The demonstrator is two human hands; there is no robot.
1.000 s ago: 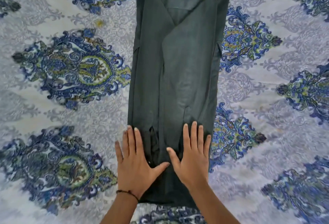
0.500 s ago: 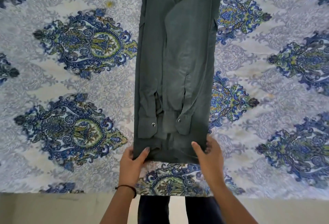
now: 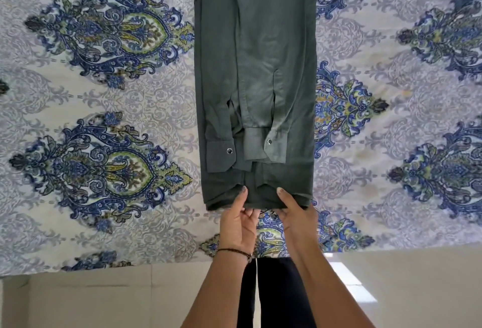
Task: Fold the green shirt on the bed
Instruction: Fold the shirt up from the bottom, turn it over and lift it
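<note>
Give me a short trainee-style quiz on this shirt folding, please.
1. True or false: the green shirt lies as a long narrow strip on the patterned bedsheet.
2. The left hand and right hand pinch which part of it? A) the far end B) the near end C) a cuff
3. Fill in: each sleeve cuff shows one small round ___.
Key: 1 true; 2 B; 3 button.

- green shirt [image 3: 260,40]: dark, folded into a narrow strip, flat, running 12 to 6 o'clock, snap-buttoned cuffs [image 3: 220,155] on top toward 6.
- bed [image 3: 104,197]: blue-patterned sheet underneath.
</note>
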